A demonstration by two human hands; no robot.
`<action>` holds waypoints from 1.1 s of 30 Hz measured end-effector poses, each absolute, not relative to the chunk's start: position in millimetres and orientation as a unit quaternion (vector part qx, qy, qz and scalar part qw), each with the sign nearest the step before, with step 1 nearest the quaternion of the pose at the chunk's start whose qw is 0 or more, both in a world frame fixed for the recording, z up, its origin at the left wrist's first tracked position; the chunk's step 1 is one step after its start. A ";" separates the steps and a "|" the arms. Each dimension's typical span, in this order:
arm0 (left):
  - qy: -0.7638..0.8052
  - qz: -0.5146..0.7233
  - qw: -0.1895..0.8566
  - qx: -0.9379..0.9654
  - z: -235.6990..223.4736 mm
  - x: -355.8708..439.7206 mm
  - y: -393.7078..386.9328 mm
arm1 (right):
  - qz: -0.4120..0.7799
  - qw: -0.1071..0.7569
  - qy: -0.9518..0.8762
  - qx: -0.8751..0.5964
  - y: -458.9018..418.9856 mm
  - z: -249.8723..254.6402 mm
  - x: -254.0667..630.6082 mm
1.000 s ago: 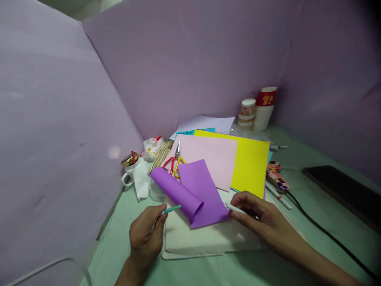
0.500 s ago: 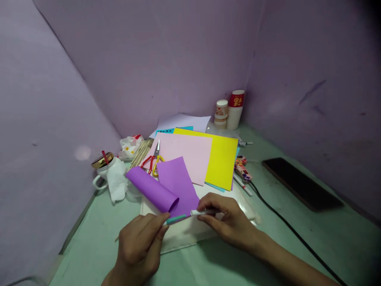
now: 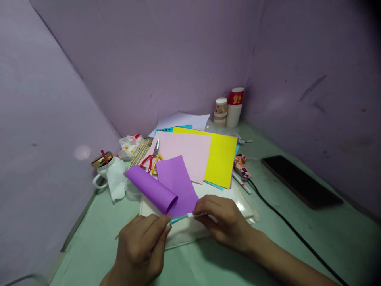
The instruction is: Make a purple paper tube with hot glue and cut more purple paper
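My left hand pinches a slim teal-and-white pen between thumb and fingers. My right hand is closed on a slim white tube, and I cannot tell whether it is a cap or a barrel. The pen's teal end meets the mouth of the tube, both almost level. Just beyond the fingers lie a rolled purple sheet and a flat purple sheet. Scissors with red and yellow handles rest on a pink sheet.
A yellow sheet overlaps the pile. To the left stand a white mug and a bundle of wooden sticks. Paper cups are stacked at the back. On the right are a dark phone, a white-and-red pen and a black cable.
My right hand has moved slightly left with the white tube. The gap between the tube and the pen's teal end has closed.
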State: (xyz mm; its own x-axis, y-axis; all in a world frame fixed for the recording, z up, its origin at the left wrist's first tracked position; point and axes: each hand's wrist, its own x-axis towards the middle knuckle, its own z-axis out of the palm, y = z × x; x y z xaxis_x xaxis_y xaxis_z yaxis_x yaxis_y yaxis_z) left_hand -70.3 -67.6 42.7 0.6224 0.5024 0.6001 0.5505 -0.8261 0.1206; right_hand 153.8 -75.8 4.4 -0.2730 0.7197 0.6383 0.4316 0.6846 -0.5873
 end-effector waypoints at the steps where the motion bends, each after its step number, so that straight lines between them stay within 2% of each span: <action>1: -0.292 -0.318 0.042 -0.901 43.6 -69.5 -67.7 | 0.133 0.471 -0.791 -0.368 -75.9 4.2 153.6; 6: -0.287 -0.311 0.026 -0.906 45.1 -64.9 -67.9 | 0.063 0.455 -0.807 -0.371 -76.8 3.4 151.6; 14: -0.315 -0.295 -0.026 -0.902 38.4 -58.1 -67.5 | 0.043 0.461 -0.809 -0.364 -79.6 -0.1 147.2; 20: -0.349 -0.247 -0.137 -0.894 43.4 -53.9 -67.6 | -0.053 0.475 -0.820 -0.315 -81.9 -1.3 145.3; 24: -0.322 -0.275 -0.120 -0.898 43.3 -49.4 -67.8 | 0.003 0.488 -0.808 -0.329 -86.1 -7.0 145.2; 30: -0.195 -0.300 0.065 -0.932 35.3 -46.4 -62.9 | 0.212 0.489 -0.773 -0.344 -87.5 -8.5 148.2; 33: -0.186 -0.294 0.055 -0.936 36.1 -48.8 -57.7 | 0.224 0.487 -0.766 -0.355 -84.2 -4.8 149.9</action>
